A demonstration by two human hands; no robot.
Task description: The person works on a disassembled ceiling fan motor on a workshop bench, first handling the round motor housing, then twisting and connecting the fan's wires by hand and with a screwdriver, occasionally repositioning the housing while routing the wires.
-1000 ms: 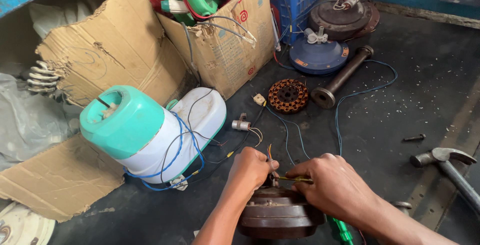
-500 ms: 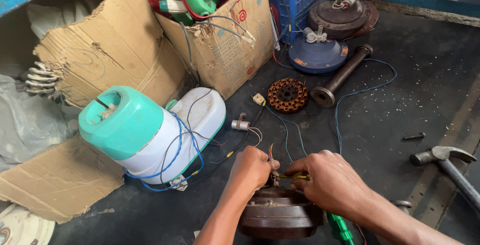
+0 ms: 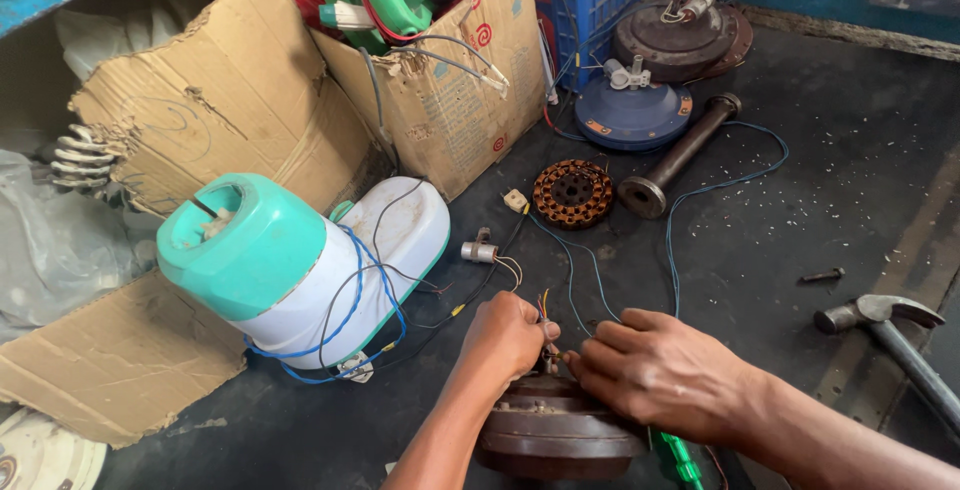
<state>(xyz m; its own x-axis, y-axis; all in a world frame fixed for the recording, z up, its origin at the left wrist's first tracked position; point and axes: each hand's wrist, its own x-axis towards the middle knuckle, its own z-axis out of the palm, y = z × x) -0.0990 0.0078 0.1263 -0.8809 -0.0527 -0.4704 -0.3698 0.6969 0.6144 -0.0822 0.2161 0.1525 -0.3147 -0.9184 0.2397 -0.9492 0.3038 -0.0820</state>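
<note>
Motor housing [image 3: 555, 435], brown, round, at floor's near edge, directly under both hands; left hand [image 3: 505, 335] and right hand [image 3: 655, 370] pinch wire ends [image 3: 548, 312] above its hub.

One view only, from a camera on the person's head, looking steeply down and forward at a dark floor [image 3: 800, 210]; it sits close above both hands, the left hand [image 3: 510, 335] and right hand [image 3: 655, 370] low in the middle with forearms cut by the bottom edge; their grip meets over a brown motor [image 3: 555, 435]; beyond the grip the view reaches a cardboard box [image 3: 450, 100]; right of it a hammer [image 3: 885, 315] nears the edge; there is no second view to share ground.
</note>
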